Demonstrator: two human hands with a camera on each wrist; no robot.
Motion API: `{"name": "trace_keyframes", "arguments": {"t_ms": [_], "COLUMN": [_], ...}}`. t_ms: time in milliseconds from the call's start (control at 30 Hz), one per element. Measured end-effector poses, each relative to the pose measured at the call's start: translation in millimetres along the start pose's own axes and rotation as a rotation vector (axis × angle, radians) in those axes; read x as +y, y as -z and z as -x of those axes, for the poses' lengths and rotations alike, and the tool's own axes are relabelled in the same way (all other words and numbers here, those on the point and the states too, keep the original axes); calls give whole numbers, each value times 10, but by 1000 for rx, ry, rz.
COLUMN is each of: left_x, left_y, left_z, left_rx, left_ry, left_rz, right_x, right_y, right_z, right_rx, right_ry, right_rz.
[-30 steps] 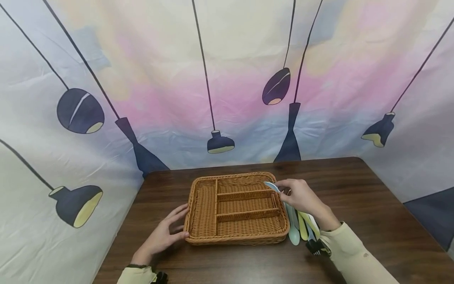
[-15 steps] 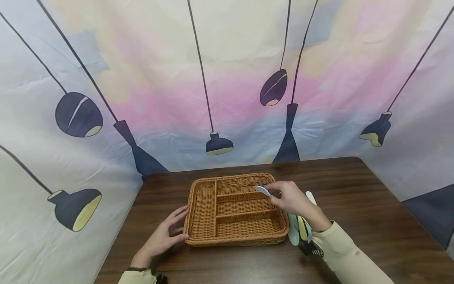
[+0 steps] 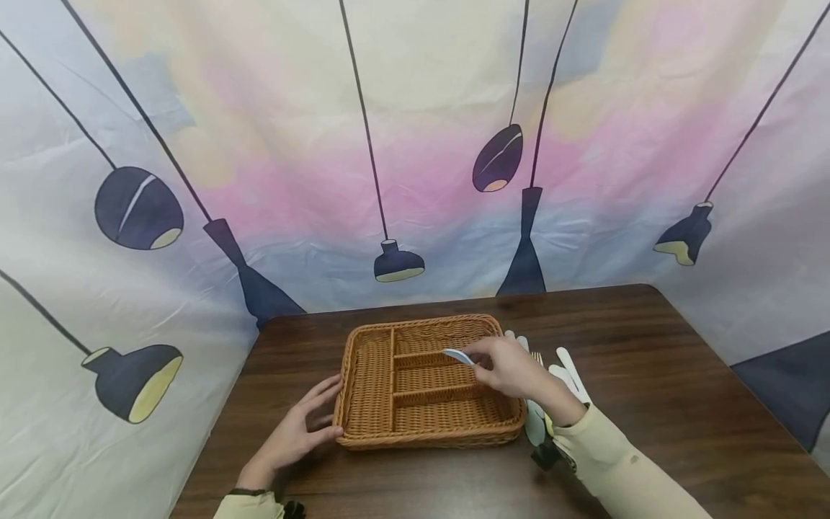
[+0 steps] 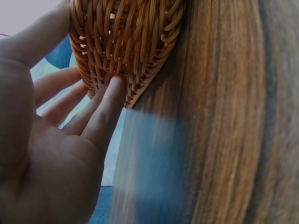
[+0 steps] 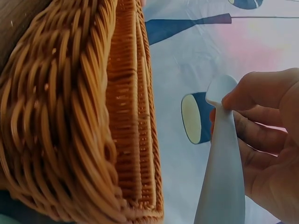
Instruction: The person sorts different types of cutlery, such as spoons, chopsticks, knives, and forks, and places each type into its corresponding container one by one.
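Note:
My right hand (image 3: 509,366) is over the right part of a wicker basket (image 3: 447,437), pinching a light blue spoon (image 3: 457,356) between thumb and fingers. In the right wrist view the spoon (image 5: 221,168) is pinched near its neck, its wide handle running down out of frame. My left hand (image 3: 301,427) rests against the basket's left side with fingers spread and fairly straight. Seen from the left wrist, fingertips touch the woven wall (image 4: 122,42) of the basket. Inside, the basket has one long compartment at left and three smaller ones at right, with nothing seen in them.
Several pieces of cutlery lie on the dark wooden table (image 3: 447,484) just right of the basket, partly hidden by my right forearm. Among them are a white-handled piece (image 3: 573,375) and a pale green spoon (image 3: 535,427). A printed cloth (image 3: 441,144) hangs behind the table.
My right hand has moved left and slightly nearer with the spoon, from the basket's right rim to over its right compartments. My left hand stays at the basket's left side.

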State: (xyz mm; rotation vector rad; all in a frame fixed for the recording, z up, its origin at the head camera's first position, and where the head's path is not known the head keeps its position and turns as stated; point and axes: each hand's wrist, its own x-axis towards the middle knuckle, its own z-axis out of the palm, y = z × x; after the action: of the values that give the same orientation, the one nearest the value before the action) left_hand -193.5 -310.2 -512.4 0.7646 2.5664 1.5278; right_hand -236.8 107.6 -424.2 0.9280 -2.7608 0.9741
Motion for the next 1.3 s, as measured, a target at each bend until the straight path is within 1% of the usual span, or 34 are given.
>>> {"name": "trace_keyframes", "arguments": {"t_ms": [567, 800, 1033, 1300], "left_x": [-1, -5, -8, -3], "left_y": [8, 6, 5, 9], "left_z": [4, 1, -5, -5], "left_rx": [-3, -6, -7, -9], "left_ry": [-2, 1, 4, 17], "left_rz": [12, 16, 22, 29], "right_x": [-147, -204, -231, -252], "right_y": [-109, -159, -219, -280], "right_z": [-36, -45, -65, -52], "right_rx": [-35, -54, -69, -103], "right_ry": [41, 58, 55, 49], "right_rz": [1, -17, 6, -15]}}
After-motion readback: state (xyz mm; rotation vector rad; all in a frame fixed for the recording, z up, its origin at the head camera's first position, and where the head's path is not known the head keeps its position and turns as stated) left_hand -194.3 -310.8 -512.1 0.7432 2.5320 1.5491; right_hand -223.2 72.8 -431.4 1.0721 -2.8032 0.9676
